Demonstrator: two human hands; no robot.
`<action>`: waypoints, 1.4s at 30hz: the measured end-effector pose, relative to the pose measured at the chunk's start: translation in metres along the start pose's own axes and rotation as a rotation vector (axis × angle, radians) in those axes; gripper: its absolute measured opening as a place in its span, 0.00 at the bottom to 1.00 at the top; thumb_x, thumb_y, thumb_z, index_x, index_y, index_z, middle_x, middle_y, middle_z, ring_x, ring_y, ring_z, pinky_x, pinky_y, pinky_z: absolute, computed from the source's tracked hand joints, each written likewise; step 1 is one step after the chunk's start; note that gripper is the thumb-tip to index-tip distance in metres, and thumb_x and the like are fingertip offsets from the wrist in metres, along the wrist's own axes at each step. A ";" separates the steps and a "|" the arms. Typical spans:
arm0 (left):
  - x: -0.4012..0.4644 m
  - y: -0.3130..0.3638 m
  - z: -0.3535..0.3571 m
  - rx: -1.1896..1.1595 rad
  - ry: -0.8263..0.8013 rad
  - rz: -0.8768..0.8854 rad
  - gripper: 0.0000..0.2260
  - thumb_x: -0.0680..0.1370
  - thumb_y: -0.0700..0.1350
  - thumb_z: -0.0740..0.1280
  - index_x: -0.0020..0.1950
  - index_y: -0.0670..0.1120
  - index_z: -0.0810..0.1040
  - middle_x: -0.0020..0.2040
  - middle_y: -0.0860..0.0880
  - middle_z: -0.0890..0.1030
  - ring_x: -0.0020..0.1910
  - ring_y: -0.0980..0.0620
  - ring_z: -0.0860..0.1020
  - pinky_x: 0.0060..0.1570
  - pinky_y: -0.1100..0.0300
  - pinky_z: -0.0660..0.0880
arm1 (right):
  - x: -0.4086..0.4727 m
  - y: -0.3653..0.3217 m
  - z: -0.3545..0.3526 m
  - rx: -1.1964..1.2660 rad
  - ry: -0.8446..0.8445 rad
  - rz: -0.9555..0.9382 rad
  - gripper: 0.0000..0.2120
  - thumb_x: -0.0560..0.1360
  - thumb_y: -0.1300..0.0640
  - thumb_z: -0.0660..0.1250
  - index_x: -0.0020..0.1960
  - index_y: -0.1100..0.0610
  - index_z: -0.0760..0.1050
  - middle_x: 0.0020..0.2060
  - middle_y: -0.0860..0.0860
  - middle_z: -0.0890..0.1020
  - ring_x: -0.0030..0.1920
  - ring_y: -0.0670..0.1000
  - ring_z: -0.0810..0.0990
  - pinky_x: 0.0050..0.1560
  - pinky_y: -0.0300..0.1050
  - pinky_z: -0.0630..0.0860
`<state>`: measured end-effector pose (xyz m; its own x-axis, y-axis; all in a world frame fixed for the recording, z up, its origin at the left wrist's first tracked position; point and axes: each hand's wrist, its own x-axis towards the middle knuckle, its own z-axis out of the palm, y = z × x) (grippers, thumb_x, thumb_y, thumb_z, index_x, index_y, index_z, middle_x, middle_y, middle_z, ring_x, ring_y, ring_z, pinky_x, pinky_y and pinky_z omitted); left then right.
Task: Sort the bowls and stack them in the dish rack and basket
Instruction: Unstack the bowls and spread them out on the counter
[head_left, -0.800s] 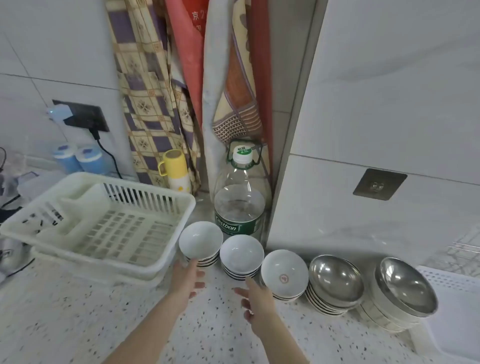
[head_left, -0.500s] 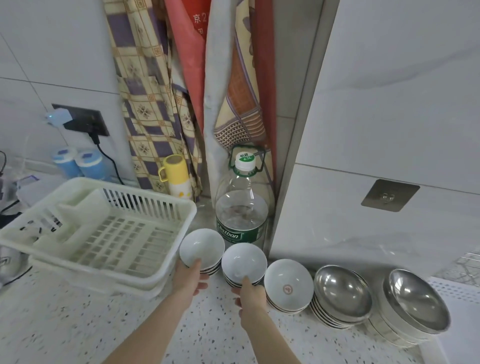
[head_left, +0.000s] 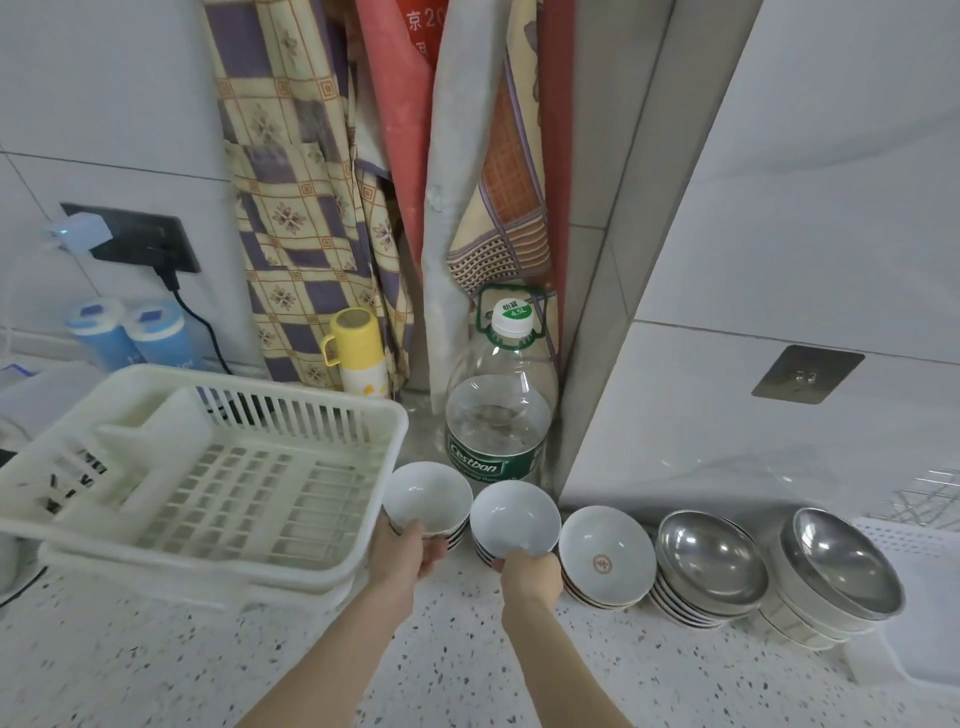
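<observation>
Both hands have advanced from the bare countertop onto the bowl stacks. Left hand (head_left: 402, 553) now grips the near rim of the leftmost white bowl stack (head_left: 427, 496), fingers curled round it, touching the dish rack (head_left: 156, 512) corner. Right hand (head_left: 535, 574) grips the near rim of the second white bowl stack (head_left: 514, 514), just right of the first. Right of that stand the marked bowl stack (head_left: 605, 553) and two steel bowl stacks (head_left: 711, 561), untouched. Behind the white bowls stands a water bottle (head_left: 498, 415).
</observation>
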<state>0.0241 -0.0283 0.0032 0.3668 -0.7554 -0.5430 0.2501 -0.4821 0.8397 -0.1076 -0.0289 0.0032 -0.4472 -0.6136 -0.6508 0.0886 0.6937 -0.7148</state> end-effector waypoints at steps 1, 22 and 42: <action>0.000 0.000 -0.002 -0.009 -0.014 -0.013 0.18 0.79 0.34 0.58 0.64 0.53 0.67 0.41 0.40 0.83 0.24 0.54 0.80 0.27 0.62 0.72 | -0.002 -0.001 0.001 0.011 0.017 -0.002 0.12 0.74 0.66 0.58 0.53 0.64 0.77 0.44 0.60 0.84 0.36 0.54 0.74 0.32 0.41 0.68; -0.022 0.006 -0.005 -0.128 -0.310 0.042 0.27 0.81 0.36 0.60 0.73 0.60 0.60 0.37 0.46 0.84 0.35 0.50 0.80 0.41 0.53 0.78 | -0.064 -0.002 -0.037 0.341 0.174 -0.349 0.07 0.76 0.64 0.56 0.50 0.60 0.72 0.30 0.52 0.75 0.32 0.50 0.70 0.32 0.43 0.68; -0.075 -0.075 -0.087 0.180 -0.236 -0.011 0.24 0.80 0.37 0.59 0.67 0.64 0.63 0.36 0.43 0.81 0.28 0.54 0.76 0.31 0.60 0.75 | -0.076 0.116 -0.064 0.150 0.114 -0.266 0.11 0.76 0.64 0.57 0.55 0.57 0.74 0.30 0.56 0.77 0.33 0.52 0.77 0.31 0.43 0.69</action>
<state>0.0558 0.1034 -0.0198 0.1415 -0.8216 -0.5521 0.0828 -0.5460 0.8337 -0.1204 0.1218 -0.0141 -0.5684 -0.7136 -0.4095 0.0815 0.4464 -0.8911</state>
